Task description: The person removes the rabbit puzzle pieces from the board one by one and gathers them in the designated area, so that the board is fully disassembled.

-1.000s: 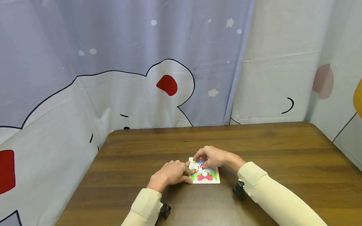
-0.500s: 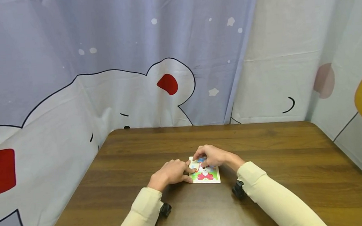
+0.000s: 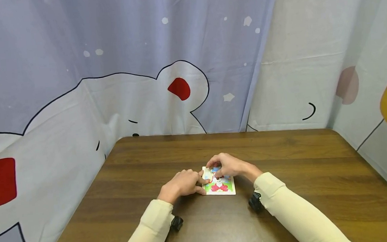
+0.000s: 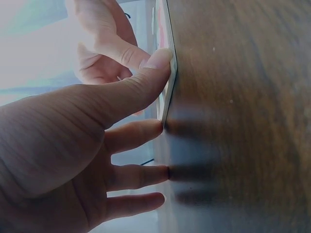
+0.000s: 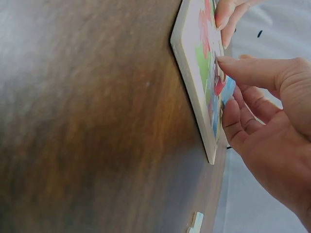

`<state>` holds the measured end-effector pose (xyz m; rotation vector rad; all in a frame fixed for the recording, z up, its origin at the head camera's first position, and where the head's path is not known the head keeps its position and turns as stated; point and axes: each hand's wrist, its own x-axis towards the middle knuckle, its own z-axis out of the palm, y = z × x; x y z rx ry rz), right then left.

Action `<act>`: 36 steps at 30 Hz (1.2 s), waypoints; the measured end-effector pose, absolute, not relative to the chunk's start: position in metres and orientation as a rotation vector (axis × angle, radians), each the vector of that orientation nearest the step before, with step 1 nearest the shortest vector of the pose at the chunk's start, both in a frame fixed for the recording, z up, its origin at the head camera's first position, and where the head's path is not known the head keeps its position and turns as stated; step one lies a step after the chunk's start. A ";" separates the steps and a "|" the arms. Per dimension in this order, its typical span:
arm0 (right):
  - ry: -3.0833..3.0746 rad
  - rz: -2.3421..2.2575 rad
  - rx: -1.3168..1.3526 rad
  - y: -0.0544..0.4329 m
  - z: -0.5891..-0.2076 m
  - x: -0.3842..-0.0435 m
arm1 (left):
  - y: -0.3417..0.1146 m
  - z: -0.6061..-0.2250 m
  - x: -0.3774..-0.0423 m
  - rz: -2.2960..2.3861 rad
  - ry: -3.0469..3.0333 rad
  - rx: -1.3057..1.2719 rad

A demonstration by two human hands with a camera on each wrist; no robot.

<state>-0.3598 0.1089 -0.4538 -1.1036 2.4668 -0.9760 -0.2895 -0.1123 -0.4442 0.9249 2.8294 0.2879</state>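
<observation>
On the table lies a flat wooden puzzle board [image 3: 219,188] with a pale border and a colourful cartoon picture. My left hand [image 3: 183,182] rests at its left edge, thumb against the near corner; in the left wrist view the other visible fingers [image 4: 138,177] reach out straight to the board's edge and the table. Over the upper part of the picture, my right hand [image 3: 228,164] pinches a blue and red puzzle piece [image 5: 227,90] between thumb and fingers. In the right wrist view this piece stands tilted against the board's face. The fingers hide part of it.
The brown wooden table [image 3: 285,174] extends round both hands. A small loose wooden piece [image 5: 196,222] lies on the table in the right wrist view. A printed curtain [image 3: 138,102] hangs behind the table's far edge and at its sides.
My right hand has shifted very slightly over the board, and more of the blue shows under its fingers. The left hand keeps its place on the board's edge.
</observation>
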 end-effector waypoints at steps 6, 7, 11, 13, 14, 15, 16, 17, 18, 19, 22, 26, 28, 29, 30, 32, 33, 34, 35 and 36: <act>2.458 -1.002 -1.086 0.108 -0.453 -0.359 | -0.113 -0.445 -0.290 0.292 2.828 0.919; 2.459 -1.002 -1.085 0.109 -0.453 -0.359 | -0.113 -0.445 -0.290 0.291 2.829 0.918; 2.473 -1.003 -1.101 0.109 -0.452 -0.359 | -0.113 -0.445 -0.290 0.290 2.827 0.915; 2.486 -1.005 -1.104 0.110 -0.452 -0.359 | -0.113 -0.445 -0.290 0.286 2.826 0.912; 2.493 -1.004 -1.103 0.110 -0.453 -0.359 | -0.113 -0.445 -0.290 0.286 2.825 0.910; 2.496 -1.006 -1.095 0.111 -0.453 -0.360 | -0.113 -0.445 -0.290 0.285 2.824 0.908; 2.498 -1.007 -1.097 0.111 -0.454 -0.360 | -0.113 -0.446 -0.290 0.285 2.823 0.907; 2.498 -1.009 -1.096 0.112 -0.455 -0.360 | -0.113 -0.446 -0.290 0.285 2.822 0.907; 2.497 -1.013 -1.093 0.112 -0.456 -0.361 | -0.113 -0.446 -0.290 0.284 2.822 0.907; 2.496 -1.016 -1.093 0.113 -0.456 -0.361 | -0.113 -0.446 -0.290 0.285 2.822 0.908; 2.488 -1.031 -1.093 0.114 -0.458 -0.362 | -0.113 -0.445 -0.290 0.285 2.821 0.912; 2.484 -1.049 -1.082 0.114 -0.458 -0.363 | -0.113 -0.444 -0.290 0.293 2.823 0.917; 2.484 -1.054 -1.083 0.114 -0.457 -0.362 | -0.113 -0.444 -0.291 0.295 2.824 0.917; 2.481 -1.059 -1.084 0.114 -0.456 -0.363 | -0.113 -0.444 -0.290 0.296 2.824 0.916; 2.478 -1.065 -1.083 0.114 -0.456 -0.363 | -0.113 -0.444 -0.291 0.294 2.824 0.917; 2.476 -1.069 -1.082 0.114 -0.455 -0.362 | -0.113 -0.444 -0.291 0.291 2.823 0.912; 2.476 -1.069 -1.081 0.114 -0.454 -0.363 | -0.113 -0.444 -0.291 0.292 2.822 0.910; 2.478 -1.071 -1.079 0.115 -0.454 -0.363 | -0.113 -0.444 -0.291 0.293 2.821 0.909; 2.477 -1.072 -1.078 0.115 -0.454 -0.363 | -0.113 -0.444 -0.291 0.296 2.819 0.909; 2.478 -1.071 -1.079 0.116 -0.453 -0.363 | -0.113 -0.444 -0.291 0.297 2.818 0.908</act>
